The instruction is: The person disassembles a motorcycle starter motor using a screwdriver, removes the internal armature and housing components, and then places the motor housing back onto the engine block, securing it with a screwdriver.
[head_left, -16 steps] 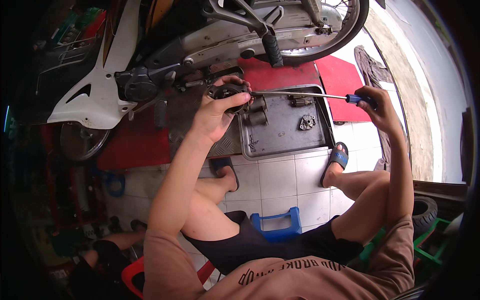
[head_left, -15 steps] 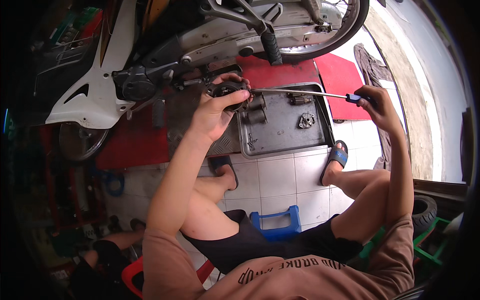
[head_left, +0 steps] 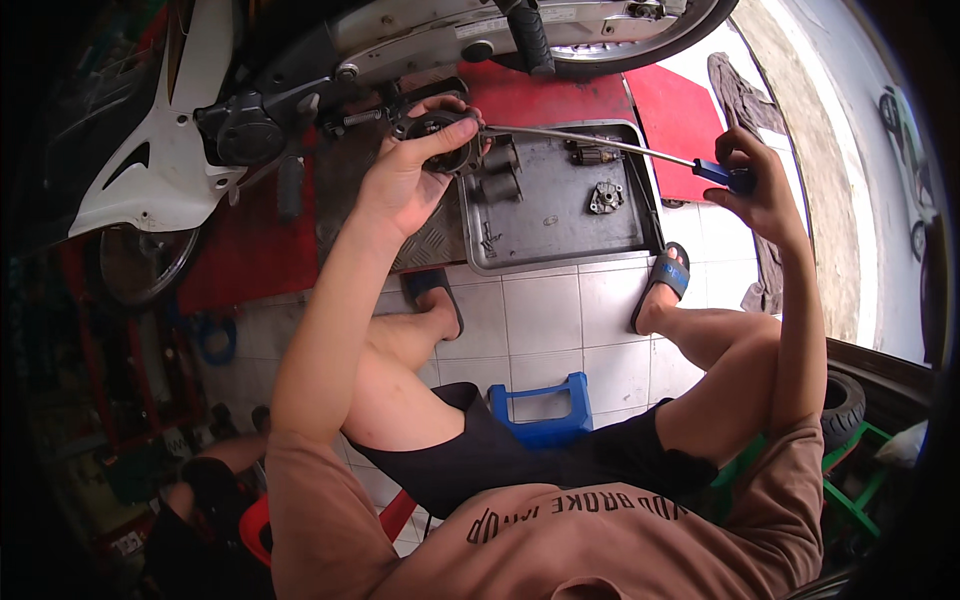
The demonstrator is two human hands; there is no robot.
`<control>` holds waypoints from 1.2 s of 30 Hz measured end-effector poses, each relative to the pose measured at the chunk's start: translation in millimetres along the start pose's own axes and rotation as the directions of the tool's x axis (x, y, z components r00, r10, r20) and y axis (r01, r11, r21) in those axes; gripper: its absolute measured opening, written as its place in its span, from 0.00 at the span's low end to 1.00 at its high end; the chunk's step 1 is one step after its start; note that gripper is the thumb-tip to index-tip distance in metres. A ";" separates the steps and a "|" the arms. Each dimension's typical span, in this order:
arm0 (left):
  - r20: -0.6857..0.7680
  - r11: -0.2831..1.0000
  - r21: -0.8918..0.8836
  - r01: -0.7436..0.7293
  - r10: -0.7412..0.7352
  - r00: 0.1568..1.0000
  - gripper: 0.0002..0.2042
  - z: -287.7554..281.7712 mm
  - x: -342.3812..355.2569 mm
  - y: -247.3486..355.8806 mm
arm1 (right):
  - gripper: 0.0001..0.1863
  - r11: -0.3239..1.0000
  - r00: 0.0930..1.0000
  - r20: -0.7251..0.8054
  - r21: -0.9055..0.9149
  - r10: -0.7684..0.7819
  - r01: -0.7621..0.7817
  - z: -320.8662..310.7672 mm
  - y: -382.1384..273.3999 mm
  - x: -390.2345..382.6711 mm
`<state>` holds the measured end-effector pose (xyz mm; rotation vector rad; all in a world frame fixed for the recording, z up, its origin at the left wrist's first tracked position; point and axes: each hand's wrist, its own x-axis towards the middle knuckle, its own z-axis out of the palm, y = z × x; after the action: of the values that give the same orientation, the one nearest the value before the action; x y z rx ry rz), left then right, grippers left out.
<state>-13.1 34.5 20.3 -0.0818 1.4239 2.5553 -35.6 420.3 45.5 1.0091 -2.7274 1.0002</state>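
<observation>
Clearly, in the head view, your left hand (head_left: 405,180) pinches a dark round metal part with a hollow middle (head_left: 457,159), held up by the tray's far left corner; the thumb presses across its face and the other fingers curl round its far edge, probably to brace it against the tool. Your right hand (head_left: 765,195), well apart to the right, bends thumb and fingers around the blue handle of a long steel-shafted screwdriver (head_left: 590,143); I cannot tell whether every finger touches. The shaft reaches left to the part's right edge, its length likely giving both hands room; what the tip meets is unclear. The shallow grey metal tray (head_left: 560,245) holds two short grey metal cylinders (head_left: 502,187), a small silvery casting (head_left: 606,198) and a dark ribbed component (head_left: 597,154), presumably gathered so nothing rolls away. As for writing, your brown shirt (head_left: 600,535) carries dark lettering, your dark right sandal (head_left: 668,275) has blue lettering on its strap, and marks on the silvery motorcycle (head_left: 420,45) are too small to read.
</observation>
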 end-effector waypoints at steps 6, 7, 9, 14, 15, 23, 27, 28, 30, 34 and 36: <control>0.015 1.000 0.002 0.009 -0.009 1.000 0.14 1.4 0.2 -3.1 | 0.19 0.998 0.998 -0.067 -0.059 0.014 -0.018 -2.5 22.0 -8.3; 0.013 1.000 0.002 0.007 -0.007 1.000 0.14 0.9 -0.5 -3.3 | 0.19 0.998 0.998 -0.066 -0.058 0.012 -0.016 -3.0 23.3 -8.7; -0.007 1.000 -0.010 0.011 -0.011 1.000 0.13 -0.2 -1.5 -3.4 | 0.19 0.995 0.996 0.057 0.070 0.071 -0.075 -3.4 24.1 -9.0; -0.010 1.000 -0.010 0.022 -0.022 1.000 0.12 -1.7 -1.8 -2.2 | 0.17 0.971 0.979 -0.017 0.128 0.205 -0.201 -0.5 1.7 -7.0; -0.011 1.000 -0.016 0.023 -0.024 1.000 0.12 -1.8 -1.6 -2.7 | 0.18 0.990 0.991 -0.039 0.062 0.126 -0.123 0.8 7.0 -7.6; -0.014 0.999 -0.041 0.029 -0.029 0.999 0.12 -5.2 2.6 -3.8 | 0.18 0.964 0.981 -0.106 0.229 0.164 -0.136 13.0 0.4 -3.8; -0.010 0.999 -0.040 0.027 -0.027 1.000 0.12 -6.5 2.7 -4.7 | 0.19 0.989 0.989 -0.029 -0.001 0.147 -0.147 0.8 2.3 -3.3; -0.008 0.999 -0.039 0.029 -0.030 1.000 0.12 -5.7 3.1 -5.1 | 0.19 0.992 0.993 -0.004 -0.028 0.122 -0.122 -1.8 11.7 -4.1; 0.015 0.999 -0.027 0.024 -0.024 1.000 0.13 -3.2 4.1 -6.5 | 0.19 0.994 0.995 0.021 -0.056 0.100 -0.099 -4.0 17.9 -8.6; -0.002 0.999 -0.029 0.033 -0.033 0.999 0.12 -4.7 3.7 -6.5 | 0.18 0.989 0.993 -0.115 0.147 0.006 0.011 9.9 -6.6 -1.5; -0.025 0.997 -0.055 0.054 -0.055 0.998 0.13 -4.9 2.8 -6.3 | 0.18 0.980 0.984 -0.024 0.097 0.174 -0.171 4.9 -9.5 -2.6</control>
<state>-14.7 34.0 12.0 -0.1614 1.3431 2.5579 -27.0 413.4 46.3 0.7702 -2.8041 1.1705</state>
